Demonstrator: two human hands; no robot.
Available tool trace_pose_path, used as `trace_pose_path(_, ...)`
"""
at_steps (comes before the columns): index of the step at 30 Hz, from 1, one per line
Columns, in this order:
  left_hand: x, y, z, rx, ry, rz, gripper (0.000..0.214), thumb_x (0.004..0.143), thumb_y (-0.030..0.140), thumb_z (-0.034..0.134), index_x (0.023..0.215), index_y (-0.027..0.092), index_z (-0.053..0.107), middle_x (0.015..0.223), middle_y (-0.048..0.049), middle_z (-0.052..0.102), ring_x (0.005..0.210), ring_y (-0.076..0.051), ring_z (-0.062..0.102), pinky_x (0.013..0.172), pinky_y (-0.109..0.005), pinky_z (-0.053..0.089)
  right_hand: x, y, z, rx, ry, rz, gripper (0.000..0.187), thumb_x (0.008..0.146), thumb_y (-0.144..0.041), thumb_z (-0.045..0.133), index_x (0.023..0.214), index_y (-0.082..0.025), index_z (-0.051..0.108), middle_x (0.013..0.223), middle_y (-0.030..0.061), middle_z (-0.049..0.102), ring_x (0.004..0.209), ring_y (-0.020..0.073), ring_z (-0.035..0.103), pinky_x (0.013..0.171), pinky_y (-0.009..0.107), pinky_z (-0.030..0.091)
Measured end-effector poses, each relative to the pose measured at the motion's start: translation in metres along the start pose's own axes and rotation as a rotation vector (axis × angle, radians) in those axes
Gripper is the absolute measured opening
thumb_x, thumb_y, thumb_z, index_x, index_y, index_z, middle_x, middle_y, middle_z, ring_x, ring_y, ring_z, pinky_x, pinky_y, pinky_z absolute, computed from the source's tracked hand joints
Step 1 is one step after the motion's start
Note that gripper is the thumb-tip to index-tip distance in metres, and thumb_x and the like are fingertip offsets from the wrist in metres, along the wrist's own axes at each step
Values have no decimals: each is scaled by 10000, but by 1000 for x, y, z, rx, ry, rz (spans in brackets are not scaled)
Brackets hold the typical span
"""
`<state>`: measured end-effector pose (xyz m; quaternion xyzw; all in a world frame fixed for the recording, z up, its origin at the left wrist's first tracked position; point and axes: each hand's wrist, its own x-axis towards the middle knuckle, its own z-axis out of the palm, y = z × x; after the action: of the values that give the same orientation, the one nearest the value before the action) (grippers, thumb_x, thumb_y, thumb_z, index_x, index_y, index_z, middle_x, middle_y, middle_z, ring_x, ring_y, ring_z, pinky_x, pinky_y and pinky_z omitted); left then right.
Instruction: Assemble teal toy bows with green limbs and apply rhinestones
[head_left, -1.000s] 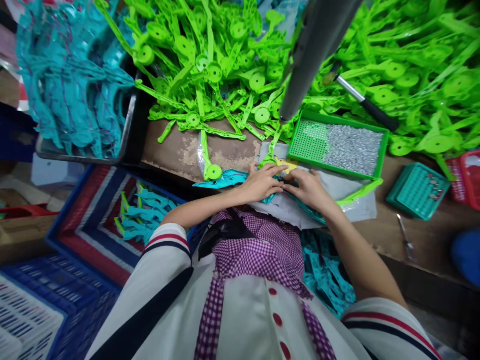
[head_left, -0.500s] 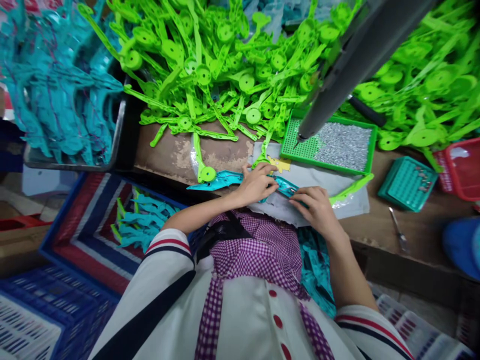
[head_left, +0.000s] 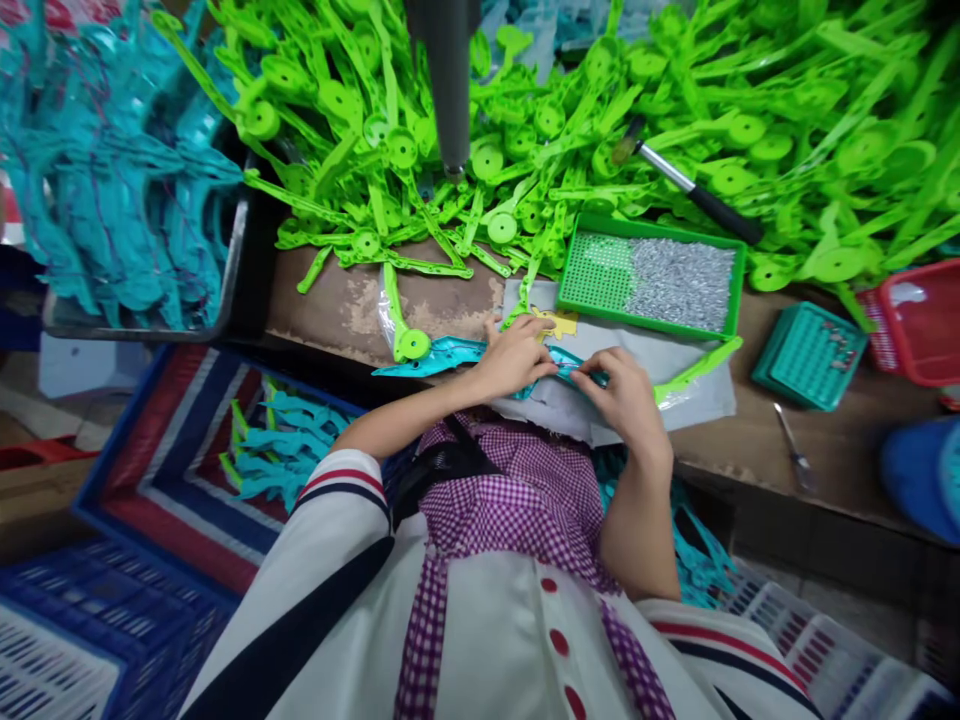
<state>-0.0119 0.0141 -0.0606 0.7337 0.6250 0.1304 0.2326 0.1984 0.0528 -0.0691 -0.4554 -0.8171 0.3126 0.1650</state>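
Observation:
A long teal plastic part (head_left: 442, 357) lies across the grey cloth near the table edge, with bright green arm-shaped pieces at its ends and middle. My left hand (head_left: 516, 358) is curled over its middle, fingers pressing on it. Thumb and fingers of my right hand (head_left: 626, 392) are pinched together on its right section; anything small between them is hidden. Just right of that hand, a green arm piece (head_left: 697, 368) sticks out. Above hangs a dark grey powered screwdriver (head_left: 452, 95), apart from both hands.
A green tray (head_left: 652, 325) holds small silvery screws. Behind it are piled green pieces (head_left: 487, 160) and a black-handled hammer (head_left: 690, 190). Teal shells (head_left: 135, 200) fill a bin at left. Farther right are a teal box (head_left: 810, 355), a metal tool (head_left: 793, 447) and a red basket (head_left: 922, 320).
The hanging screwdriver has swung left and away, uncovering the hammer. My right hand has shifted slightly left and up along the teal part, its wrist turned more upright. My left hand stays in place.

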Motion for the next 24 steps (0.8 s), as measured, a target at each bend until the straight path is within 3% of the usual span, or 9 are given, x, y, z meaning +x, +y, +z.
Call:
trace_pose_path(3,10,-3,-5,-46,-40,-28,136,901,336,737,820,255,810,1432,-60,601,1339,-338,451,1102,-663,286,7,-6,-16,35,2,-18,220,921,-443,634,921,-229,688,954,80,673,923,251,640,833,411,489)
trace_pose_path(8,13,-3,-5,-43,-8,-31,132,904,292,724,817,214,783,1324,-76,617,1285,-332,459,1054,-628,320,35,-39,-43,150,242,-36,162,921,-382,659,966,-232,702,975,65,722,881,211,652,829,382,519)
trace_pose_path(11,12,-3,0,-36,41,-33,159,901,305,723,794,197,770,1285,-91,603,1260,-336,457,1023,-603,343,44,-50,-47,208,293,-54,170,918,-364,664,976,-212,714,989,80,736,878,203,653,808,368,521)
trace_pose_path(14,12,-5,5,-44,55,-59,167,884,337,741,779,212,775,1265,-87,590,1254,-339,451,1000,-587,354,35,-40,-36,172,205,-88,189,925,-394,638,938,-223,718,930,67,725,848,211,652,805,382,525)
trace_pose_path(18,13,-8,9,-49,82,-67,188,871,353,756,741,217,762,1287,-77,580,1269,-336,442,1003,-590,339,15,-14,-5,87,66,-170,187,945,-377,594,901,-234,706,924,82,707,909,247,658,848,417,518)
trace_pose_path(24,9,-8,10,-36,114,-48,177,902,345,725,792,209,750,1332,-84,573,1269,-332,459,1034,-593,343,17,0,22,3,104,-70,175,929,-327,553,862,-224,677,911,93,682,867,242,629,793,397,490)
